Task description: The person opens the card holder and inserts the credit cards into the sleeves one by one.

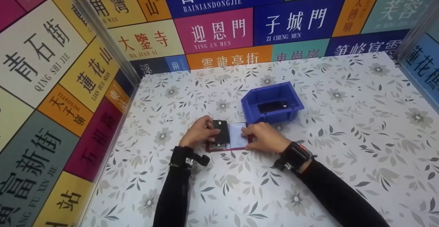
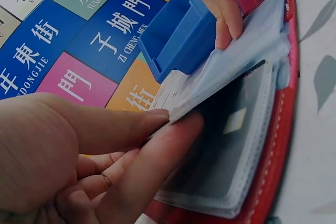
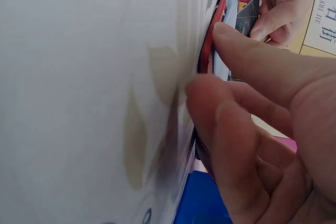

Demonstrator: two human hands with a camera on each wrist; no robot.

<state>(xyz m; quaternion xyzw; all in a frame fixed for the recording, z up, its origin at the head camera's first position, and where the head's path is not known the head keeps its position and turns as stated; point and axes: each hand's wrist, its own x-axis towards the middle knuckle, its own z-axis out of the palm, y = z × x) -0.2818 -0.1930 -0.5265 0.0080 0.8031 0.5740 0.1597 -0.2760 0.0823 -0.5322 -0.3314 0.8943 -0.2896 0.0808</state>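
Observation:
A small red card holder (image 2: 279, 140) lies spread on the table, its clear and whitish plastic sleeves (image 1: 236, 135) facing up. My left hand (image 1: 200, 132) pinches a black card (image 1: 222, 129) by its edge, thumb against fingers, over the left side of the holder. Under it, another black card with a pale chip (image 2: 210, 156) shows through a clear sleeve in the left wrist view. My right hand (image 1: 267, 138) grips the holder's right edge. In the right wrist view its thumb rests on the red rim (image 3: 207, 51), with fingers on the other side.
Just behind the right hand stands a blue open-front bin (image 1: 291, 100) with a dark card-like item (image 1: 272, 107) inside. The table (image 1: 295, 196) wears a floral covering. Panels with coloured street-name signs (image 1: 219, 31) border it at the back and sides.

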